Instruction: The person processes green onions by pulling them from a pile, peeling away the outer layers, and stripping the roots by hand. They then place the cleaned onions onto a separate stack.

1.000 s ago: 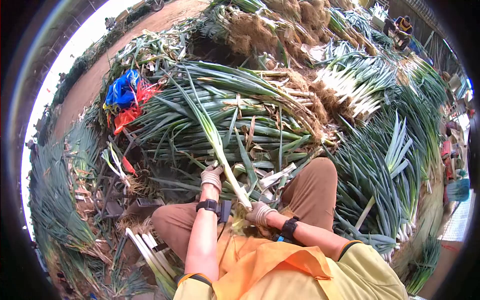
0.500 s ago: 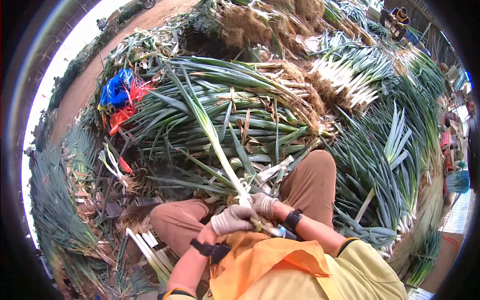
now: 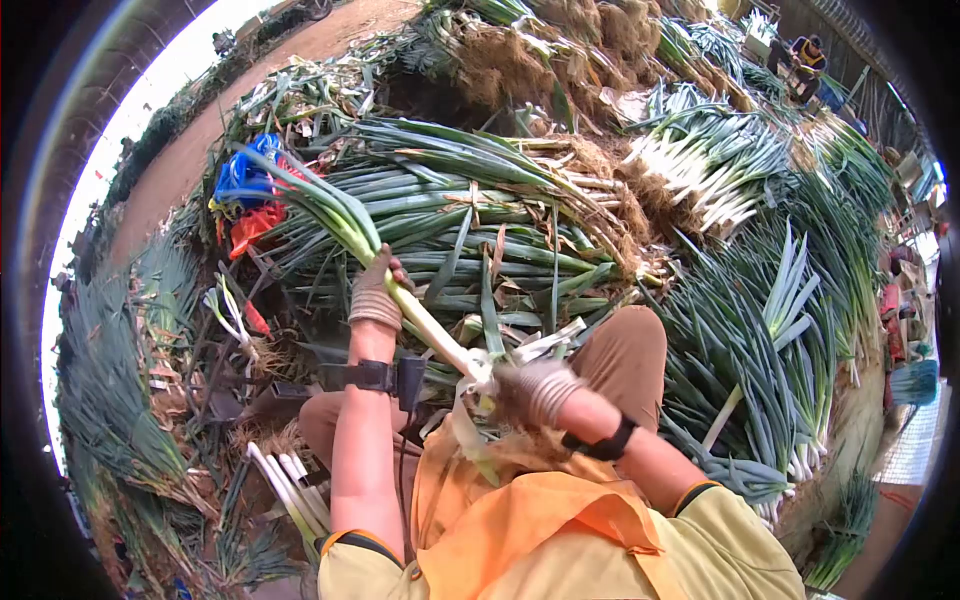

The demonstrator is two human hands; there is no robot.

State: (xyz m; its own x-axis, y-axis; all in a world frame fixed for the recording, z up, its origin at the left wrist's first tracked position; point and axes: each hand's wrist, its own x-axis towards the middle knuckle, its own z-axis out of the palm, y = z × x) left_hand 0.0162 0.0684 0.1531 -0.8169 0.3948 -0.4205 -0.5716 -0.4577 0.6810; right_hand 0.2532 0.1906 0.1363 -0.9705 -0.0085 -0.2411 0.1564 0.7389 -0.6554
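Observation:
A long leek (image 3: pixel 430 328) slants across my lap, its green leaves up to the left and its root end near my right hand. My left hand (image 3: pixel 378 290), in a pale knitted glove with darkened fingers, is wrapped round the middle of the stalk. My right hand (image 3: pixel 540 390), also gloved, is closed at the root end; motion blurs its fingertips. Pale strips of loosened outer leaf (image 3: pixel 468 425) hang below that end, over my orange apron (image 3: pixel 540 510).
A big pile of untrimmed leeks (image 3: pixel 420 220) lies ahead. White-stemmed leeks (image 3: pixel 700 170) are stacked at upper right, more leeks (image 3: pixel 750 320) at right. Several trimmed stalks (image 3: pixel 290 485) lie by my left knee. Blue netting (image 3: pixel 243 180) sits at upper left. Another person (image 3: pixel 805 62) is far back right.
My left hand has moved from the root end up and left along the stalk. The leek now leans further left. Strips of outer leaf now hang by my right hand, which stays near the root end.

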